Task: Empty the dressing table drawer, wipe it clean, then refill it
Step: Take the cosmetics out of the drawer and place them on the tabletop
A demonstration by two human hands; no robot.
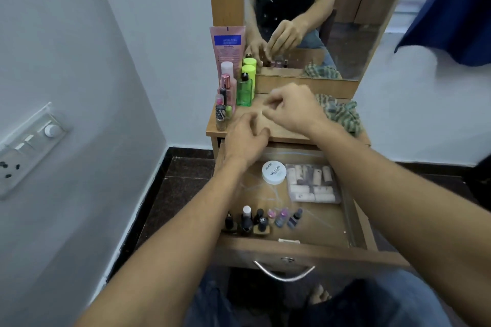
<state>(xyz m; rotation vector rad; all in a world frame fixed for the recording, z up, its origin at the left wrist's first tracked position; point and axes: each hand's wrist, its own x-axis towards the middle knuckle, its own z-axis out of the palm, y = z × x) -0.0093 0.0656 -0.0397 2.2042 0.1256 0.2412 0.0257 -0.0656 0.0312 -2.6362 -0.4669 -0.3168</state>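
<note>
Both hands hover close together over the front edge of the table top [249,110], just behind the open drawer [239,249]. Left hand [245,138] has its fingers curled downward. Right hand [289,109] sits just behind it with fingertips drawn toward the thumb. Motion blur: cannot tell if either holds anything.

The drawer is light brown wood, pulled fully out below the table top, with one curved metal handle [284,272] on its front. Pale scratchy streaks mark its floor.

Inside the drawer:
- One white jar [274,172], lid lettered "NAIL POLISH", near the back wall.
- One clear packet [313,183] of pale cork-like rolls, just beside the jar toward the right wall.
- A row of small bottles [246,220] near the front wall, about seven, the exact count blurred. Caps are dark, white and pink.
- One small pale flat piece [289,241] against the front wall.

On the table top:
- One pink tube [227,45] upright at the back left corner.
- One lime-green can [249,74] near it, against the mirror [345,21].
- One green clear bottle [244,93] with a black cap in front of the can.
- A cluster of pink bottles [227,87] and little polish bottles [220,114] along the left edge, overlapping, count unclear.
- One green checked cloth [341,114], bunched at the right edge.
</note>
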